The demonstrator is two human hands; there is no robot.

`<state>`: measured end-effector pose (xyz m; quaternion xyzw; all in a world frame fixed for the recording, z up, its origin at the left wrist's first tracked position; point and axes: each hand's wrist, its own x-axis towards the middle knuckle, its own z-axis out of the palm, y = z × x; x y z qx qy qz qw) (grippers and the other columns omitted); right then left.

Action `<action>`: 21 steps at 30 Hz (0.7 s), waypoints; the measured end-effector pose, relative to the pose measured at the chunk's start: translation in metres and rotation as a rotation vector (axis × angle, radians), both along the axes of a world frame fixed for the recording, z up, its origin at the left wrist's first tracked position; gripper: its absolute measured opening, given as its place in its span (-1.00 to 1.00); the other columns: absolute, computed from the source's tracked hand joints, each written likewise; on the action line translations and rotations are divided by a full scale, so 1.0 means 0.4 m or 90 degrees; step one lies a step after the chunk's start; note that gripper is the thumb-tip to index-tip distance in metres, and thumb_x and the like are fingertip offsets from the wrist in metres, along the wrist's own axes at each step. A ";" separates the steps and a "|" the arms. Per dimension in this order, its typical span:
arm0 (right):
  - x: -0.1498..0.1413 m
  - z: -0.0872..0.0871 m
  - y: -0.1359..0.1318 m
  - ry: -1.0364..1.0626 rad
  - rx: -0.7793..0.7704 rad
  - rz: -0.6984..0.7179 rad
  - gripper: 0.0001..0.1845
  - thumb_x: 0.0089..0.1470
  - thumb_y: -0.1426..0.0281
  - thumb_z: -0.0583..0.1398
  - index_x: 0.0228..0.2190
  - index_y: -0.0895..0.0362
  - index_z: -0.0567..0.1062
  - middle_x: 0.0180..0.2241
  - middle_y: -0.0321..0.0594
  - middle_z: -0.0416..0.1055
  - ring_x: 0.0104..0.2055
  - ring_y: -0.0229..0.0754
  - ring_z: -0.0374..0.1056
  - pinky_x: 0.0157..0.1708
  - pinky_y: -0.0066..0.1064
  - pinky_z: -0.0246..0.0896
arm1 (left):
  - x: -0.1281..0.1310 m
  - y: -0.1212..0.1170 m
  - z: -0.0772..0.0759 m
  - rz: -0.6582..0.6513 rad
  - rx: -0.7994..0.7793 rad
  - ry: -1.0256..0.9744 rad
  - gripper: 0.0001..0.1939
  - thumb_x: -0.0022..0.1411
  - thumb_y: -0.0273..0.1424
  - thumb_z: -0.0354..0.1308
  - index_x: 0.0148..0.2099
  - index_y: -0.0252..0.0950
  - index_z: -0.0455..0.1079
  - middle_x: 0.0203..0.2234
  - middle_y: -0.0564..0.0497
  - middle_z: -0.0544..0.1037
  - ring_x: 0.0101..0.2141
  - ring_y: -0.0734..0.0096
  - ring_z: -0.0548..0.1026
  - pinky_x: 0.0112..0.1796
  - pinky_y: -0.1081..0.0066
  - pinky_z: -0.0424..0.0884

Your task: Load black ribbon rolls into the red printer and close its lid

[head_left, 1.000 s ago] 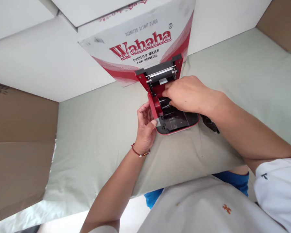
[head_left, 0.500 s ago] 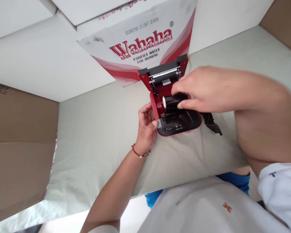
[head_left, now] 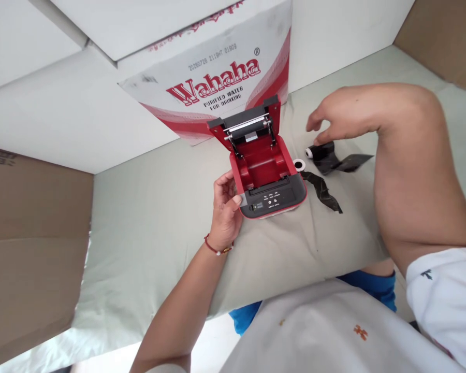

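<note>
A small red printer stands on the pale cloth with its lid tilted up, and its red roll bay holds nothing. My left hand grips the printer's left front corner, thumb on the grey panel. My right hand hovers to the right of the printer with its fingers apart. Its thumb just touches a black roll with a white core, which lies on the cloth with a loose black tail trailing right. A small white ring lies beside the printer.
A twisted black strip lies on the cloth by the printer's right front. A white and red Wahaha carton stands right behind the printer. Brown cardboard flanks the left, and more shows at the top right.
My right hand lifted the black roll out of the printer's bay and carried it right, down onto the cloth, then loosened its fingers. My left hand kept its hold on the printer.
</note>
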<state>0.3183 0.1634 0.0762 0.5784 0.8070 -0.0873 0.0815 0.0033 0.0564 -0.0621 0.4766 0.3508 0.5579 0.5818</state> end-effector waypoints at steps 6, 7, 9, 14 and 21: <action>-0.135 0.036 -0.049 -0.034 -0.244 0.118 -0.57 0.19 0.23 0.37 0.02 0.20 0.64 -0.07 -0.11 0.64 -0.13 -0.06 0.50 -0.18 -0.30 0.19 | 0.003 0.000 0.003 0.010 -0.008 -0.018 -0.43 0.16 -0.01 0.49 0.14 -0.03 0.46 0.17 0.02 0.46 0.12 0.27 0.49 0.14 0.27 0.49; -0.139 0.038 -0.052 -0.028 -0.258 0.124 -0.60 0.19 0.25 0.37 0.00 0.21 0.64 -0.11 -0.13 0.64 -0.15 -0.10 0.48 -0.20 -0.31 0.16 | 0.003 -0.001 0.003 0.010 -0.011 -0.020 -0.44 0.16 -0.01 0.49 0.13 -0.02 0.46 0.17 0.02 0.46 0.12 0.27 0.50 0.14 0.27 0.50; -0.131 0.042 -0.053 -0.024 -0.285 0.130 -0.64 0.19 0.29 0.37 -0.02 0.19 0.64 -0.15 -0.19 0.63 -0.19 -0.15 0.45 -0.21 -0.32 0.13 | 0.002 -0.001 0.004 0.008 -0.015 -0.020 -0.44 0.16 -0.01 0.49 0.13 -0.02 0.47 0.17 0.02 0.46 0.12 0.27 0.50 0.15 0.25 0.49; -0.101 0.038 -0.046 0.018 -0.311 0.146 -0.66 0.09 0.40 0.42 -0.05 0.14 0.67 -0.20 -0.30 0.62 -0.18 -0.16 0.44 -0.18 -0.33 0.14 | 0.000 -0.003 0.009 -0.006 -0.017 -0.011 -0.42 0.17 -0.01 0.49 0.15 -0.02 0.45 0.17 0.01 0.46 0.18 0.25 0.47 0.22 0.21 0.45; -0.163 -0.007 -0.056 0.022 -0.307 0.122 -0.81 -0.02 0.35 0.51 -0.30 0.03 0.72 -0.38 -0.28 0.59 -0.31 -0.11 0.45 -0.27 -0.27 0.22 | -0.002 -0.001 0.006 0.002 -0.007 0.005 -0.42 0.17 0.02 0.48 0.14 -0.03 0.42 0.18 0.01 0.45 0.18 0.21 0.47 0.21 0.18 0.46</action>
